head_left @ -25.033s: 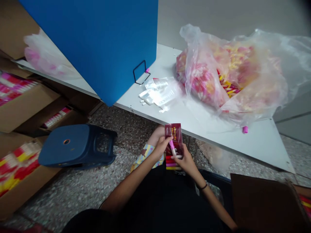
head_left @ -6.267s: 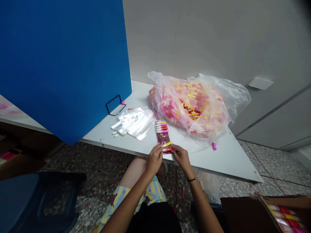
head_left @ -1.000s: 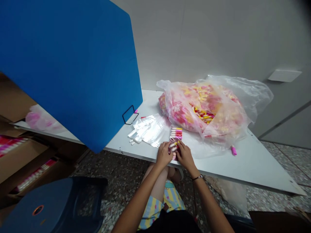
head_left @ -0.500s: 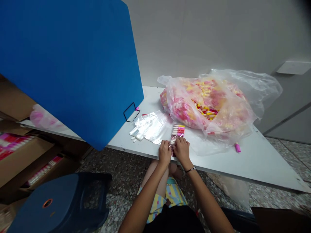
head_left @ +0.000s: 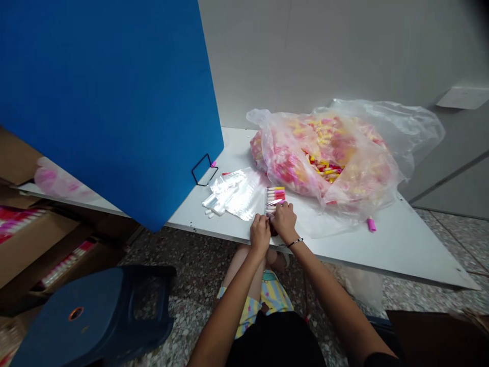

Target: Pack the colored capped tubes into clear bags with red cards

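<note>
A small clear packet of coloured markers [head_left: 275, 198] lies on the white table [head_left: 382, 244] near its front edge. My left hand [head_left: 260, 233] and my right hand [head_left: 284, 221] are both closed on the near end of that packet, fingertips pressed together over it. The far ends of the markers stick out beyond my fingers, pink, yellow and red. A big clear plastic bag [head_left: 336, 158] full of loose markers lies just behind the packet. A pile of empty clear sleeves [head_left: 235, 193] lies to the left of my hands.
A blue upright panel [head_left: 107, 102] on a black wire foot stands at the table's left. A loose pink marker [head_left: 370, 224] lies on the right. A dark blue stool [head_left: 95, 321] stands on the floor; cardboard boxes [head_left: 34, 244] with packed markers are on the left.
My hands have slid a little further up the packet and closed tighter over its near end. The camera view shifted slightly.
</note>
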`<state>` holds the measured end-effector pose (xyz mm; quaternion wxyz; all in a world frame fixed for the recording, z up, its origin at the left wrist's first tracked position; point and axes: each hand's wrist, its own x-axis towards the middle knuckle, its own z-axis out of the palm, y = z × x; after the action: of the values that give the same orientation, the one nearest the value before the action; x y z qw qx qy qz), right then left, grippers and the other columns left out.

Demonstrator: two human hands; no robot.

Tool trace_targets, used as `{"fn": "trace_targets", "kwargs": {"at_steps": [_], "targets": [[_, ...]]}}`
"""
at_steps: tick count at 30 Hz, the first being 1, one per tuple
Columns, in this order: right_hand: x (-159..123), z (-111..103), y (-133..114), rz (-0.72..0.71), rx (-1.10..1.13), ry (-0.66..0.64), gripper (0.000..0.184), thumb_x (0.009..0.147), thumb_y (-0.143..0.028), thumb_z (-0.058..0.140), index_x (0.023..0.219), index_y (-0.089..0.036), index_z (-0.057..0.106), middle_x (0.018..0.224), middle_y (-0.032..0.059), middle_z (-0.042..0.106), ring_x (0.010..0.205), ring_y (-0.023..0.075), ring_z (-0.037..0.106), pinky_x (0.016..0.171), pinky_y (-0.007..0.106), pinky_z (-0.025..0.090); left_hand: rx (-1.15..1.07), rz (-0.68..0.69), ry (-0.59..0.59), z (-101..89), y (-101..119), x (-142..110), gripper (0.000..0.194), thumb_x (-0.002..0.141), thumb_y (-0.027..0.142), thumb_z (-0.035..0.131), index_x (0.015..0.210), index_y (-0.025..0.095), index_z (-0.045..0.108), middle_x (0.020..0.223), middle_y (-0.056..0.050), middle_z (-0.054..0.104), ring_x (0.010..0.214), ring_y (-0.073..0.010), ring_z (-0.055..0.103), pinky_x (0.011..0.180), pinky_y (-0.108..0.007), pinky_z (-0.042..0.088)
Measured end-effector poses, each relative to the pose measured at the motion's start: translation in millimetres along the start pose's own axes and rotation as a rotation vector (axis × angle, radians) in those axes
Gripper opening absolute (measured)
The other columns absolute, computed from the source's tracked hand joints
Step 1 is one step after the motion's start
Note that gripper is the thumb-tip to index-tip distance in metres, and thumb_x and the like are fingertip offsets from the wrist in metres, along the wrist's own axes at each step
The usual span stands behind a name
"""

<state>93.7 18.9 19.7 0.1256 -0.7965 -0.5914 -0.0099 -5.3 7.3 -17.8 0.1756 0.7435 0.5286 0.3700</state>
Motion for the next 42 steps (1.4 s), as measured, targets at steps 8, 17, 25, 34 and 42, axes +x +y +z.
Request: {"fn": "trace_targets", "kwargs": {"at_steps": [8, 17, 25, 34, 42], "targets": [[-17.8, -3.5, 14.7, -0.021, -0.043, 0.023, 0.026, 0.085, -0.020, 0.043, 0.109, -0.014, 0.047, 0.103, 0.0131, 0.051, 0.092, 0.0239, 0.050, 0.059, 0.028, 0.043, -0.002, 0.040, -0.021, -1.6, 0.2, -4.4, 0.026, 0.081, 0.003, 0.042, 0.100, 0.016, 0.054, 0.094, -0.007, 0.053, 0.088, -0.0174, 0.052, 0.082, -0.029, 0.044], [6.9, -1.6, 5.3, -0.103, -0.121, -0.040, 0.026, 0.087, -0.013, 0.034, 0.105, -0.011, 0.054, 0.105, 0.0164, 0.055, 0.089, 0.0236, 0.057, 0.060, 0.029, 0.043, 0.062, 0.028, -0.066, 0.5, 4.1, -4.8, 0.026, 0.079, 0.002, 0.041, 0.093, 0.017, 0.058, 0.091, -0.007, 0.054, 0.088, -0.0191, 0.052, 0.080, -0.030, 0.045], [-15.3, -14.0, 24.6, 0.007, 0.034, -0.051, 0.035, 0.081, -0.034, 0.053, 0.105, -0.010, 0.054, 0.096, 0.0130, 0.063, 0.087, 0.0224, 0.061, 0.065, 0.027, 0.039, 0.060, 0.003, -0.031, -1.1, 7.5, -8.0, 0.032, 0.080, 0.006, 0.041, 0.108, 0.016, 0.054, 0.098, -0.009, 0.053, 0.094, -0.0199, 0.052, 0.086, -0.032, 0.045], [-69.0, -7.4, 49.2, 0.230, 0.281, -0.165, 0.035, 0.084, -0.043, 0.043, 0.069, -0.017, 0.062, 0.078, 0.0138, 0.069, 0.074, 0.0224, 0.062, 0.055, 0.028, 0.029, 0.113, 0.196, -0.062, -3.1, 14.2, 2.7, 0.051, 0.074, 0.019, 0.060, 0.123, 0.026, 0.051, 0.129, -0.008, 0.042, 0.119, -0.0253, 0.041, 0.098, -0.038, 0.039], [-87.0, -0.6, 54.7, 0.260, 0.762, -0.077, 0.029, 0.080, -0.038, 0.043, 0.059, -0.020, 0.049, 0.045, 0.0028, 0.060, 0.048, 0.0163, 0.057, 0.055, 0.025, 0.040, 0.341, 0.432, -0.455, 12.1, 29.1, 35.6, 0.055, 0.078, 0.008, 0.051, 0.130, 0.022, 0.046, 0.144, -0.012, 0.036, 0.137, -0.0314, 0.022, 0.108, -0.055, 0.022]]}}
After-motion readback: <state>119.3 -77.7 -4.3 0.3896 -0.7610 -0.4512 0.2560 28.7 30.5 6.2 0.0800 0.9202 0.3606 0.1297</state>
